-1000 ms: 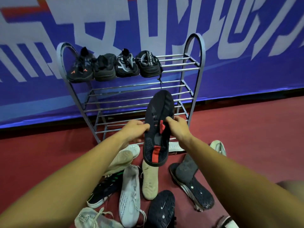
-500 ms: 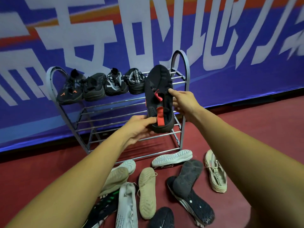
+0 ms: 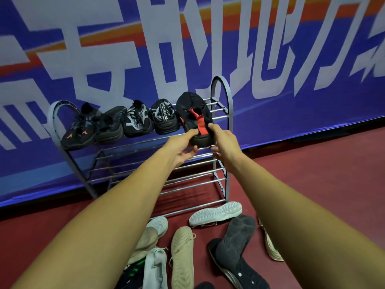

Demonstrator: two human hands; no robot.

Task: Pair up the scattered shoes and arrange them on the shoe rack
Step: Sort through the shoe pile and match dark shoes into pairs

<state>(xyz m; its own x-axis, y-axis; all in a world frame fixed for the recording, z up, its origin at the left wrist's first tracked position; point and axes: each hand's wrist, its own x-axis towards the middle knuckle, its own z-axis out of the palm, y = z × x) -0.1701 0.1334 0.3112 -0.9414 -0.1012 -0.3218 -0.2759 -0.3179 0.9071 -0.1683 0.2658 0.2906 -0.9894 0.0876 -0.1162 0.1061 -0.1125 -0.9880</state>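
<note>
A black shoe with red straps [image 3: 192,113] lies on the right end of the top shelf of the grey metal shoe rack [image 3: 220,97], toe toward the wall. My left hand [image 3: 183,147] grips its heel from the left and my right hand [image 3: 224,142] pinches the heel from the right. Several dark shoes stand in a row to its left on the same shelf: a black one with orange marks [image 3: 78,130], a plain black one [image 3: 110,128], a black and white knit one [image 3: 137,119] and a black lettered one [image 3: 164,116].
Loose shoes lie on the red floor before the rack: a white sole [image 3: 216,212], a beige shoe [image 3: 182,255], a white shoe [image 3: 155,268], dark soles [image 3: 235,243] and a cream shoe [image 3: 270,247]. The lower shelves [image 3: 187,178] hold nothing. A blue banner [image 3: 291,59] backs the rack.
Both hands lifted the black and red shoe from above the floor pile up to the rack and laid it on the top shelf's right end, sole down.
</note>
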